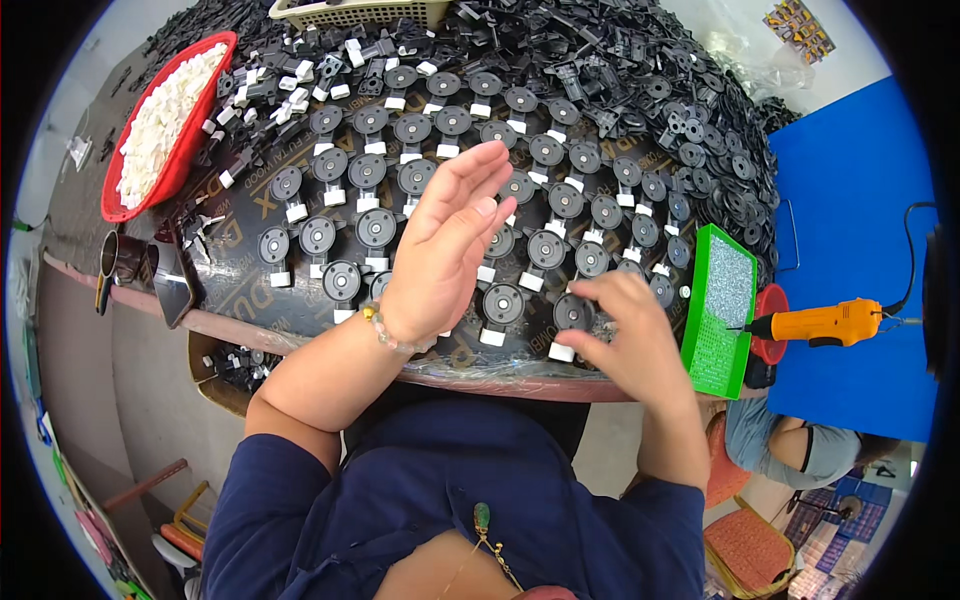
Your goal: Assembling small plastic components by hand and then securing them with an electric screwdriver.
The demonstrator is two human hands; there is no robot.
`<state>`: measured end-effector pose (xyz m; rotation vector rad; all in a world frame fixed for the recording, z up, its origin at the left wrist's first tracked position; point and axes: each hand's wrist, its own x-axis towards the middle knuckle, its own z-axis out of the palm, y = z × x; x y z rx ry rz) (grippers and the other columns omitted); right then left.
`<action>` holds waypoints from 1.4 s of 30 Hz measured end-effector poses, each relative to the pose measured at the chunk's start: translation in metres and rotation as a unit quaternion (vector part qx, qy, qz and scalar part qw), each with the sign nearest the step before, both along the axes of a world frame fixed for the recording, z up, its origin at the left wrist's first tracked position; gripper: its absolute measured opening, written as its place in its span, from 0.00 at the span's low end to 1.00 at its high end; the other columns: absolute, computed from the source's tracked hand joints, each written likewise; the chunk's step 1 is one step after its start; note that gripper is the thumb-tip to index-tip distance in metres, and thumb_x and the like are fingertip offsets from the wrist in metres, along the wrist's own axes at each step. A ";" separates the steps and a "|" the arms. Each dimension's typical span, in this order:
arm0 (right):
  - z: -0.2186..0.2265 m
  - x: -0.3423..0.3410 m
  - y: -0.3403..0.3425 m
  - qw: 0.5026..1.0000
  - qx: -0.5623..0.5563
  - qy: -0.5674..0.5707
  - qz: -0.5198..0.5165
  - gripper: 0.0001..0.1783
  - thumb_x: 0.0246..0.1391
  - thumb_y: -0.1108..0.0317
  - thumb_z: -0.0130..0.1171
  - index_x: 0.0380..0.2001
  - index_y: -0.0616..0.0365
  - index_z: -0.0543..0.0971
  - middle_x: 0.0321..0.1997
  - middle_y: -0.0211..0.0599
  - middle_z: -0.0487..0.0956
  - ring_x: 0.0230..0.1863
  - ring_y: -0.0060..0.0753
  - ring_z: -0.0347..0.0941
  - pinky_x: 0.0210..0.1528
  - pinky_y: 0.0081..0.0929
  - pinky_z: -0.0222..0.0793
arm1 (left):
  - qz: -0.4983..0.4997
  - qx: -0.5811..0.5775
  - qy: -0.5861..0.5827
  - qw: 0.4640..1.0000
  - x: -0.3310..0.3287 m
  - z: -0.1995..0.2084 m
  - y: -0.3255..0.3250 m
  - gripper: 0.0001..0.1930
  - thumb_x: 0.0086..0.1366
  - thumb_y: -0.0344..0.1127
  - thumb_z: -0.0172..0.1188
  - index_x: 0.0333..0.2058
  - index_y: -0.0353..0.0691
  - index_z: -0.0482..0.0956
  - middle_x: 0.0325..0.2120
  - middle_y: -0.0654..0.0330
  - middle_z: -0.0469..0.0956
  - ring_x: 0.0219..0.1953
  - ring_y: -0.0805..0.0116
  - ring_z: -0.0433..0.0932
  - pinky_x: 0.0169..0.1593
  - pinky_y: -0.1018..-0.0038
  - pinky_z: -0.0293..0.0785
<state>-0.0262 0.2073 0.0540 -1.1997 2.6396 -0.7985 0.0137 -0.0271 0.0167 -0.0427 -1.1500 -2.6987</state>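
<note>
Rows of round black discs with a short stem and a white block at the end lie spread over the dark tabletop. My left hand [440, 250] is raised above the middle rows, fingers stretched out and together, holding nothing. It hides several pieces beneath it. At the near edge my right hand [640, 335] has its thumb and forefinger apart, beside a black disc piece [573, 312] with a white block. Whether the fingertips touch that piece I cannot tell. Left of it lies another disc piece [503, 302].
A red basket [222, 60] of white blocks stands far left. Loose black parts [600, 70] are heaped along the back. At right are a green tray [705, 270] of small metal bits and an orange electric screwdriver [835, 322]. A phone [172, 283] lies at the left edge.
</note>
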 end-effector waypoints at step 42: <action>-0.050 0.028 0.074 0.989 0.036 0.101 -0.107 0.07 0.46 0.77 0.66 0.31 0.60 0.82 0.32 0.39 0.78 0.38 0.47 0.77 0.42 0.39 0.74 | -0.146 -0.144 -0.064 0.977 0.033 0.050 0.008 0.34 0.64 0.30 0.58 0.67 0.35 0.57 0.37 0.48 0.81 0.46 0.48 0.84 0.47 0.64 0.83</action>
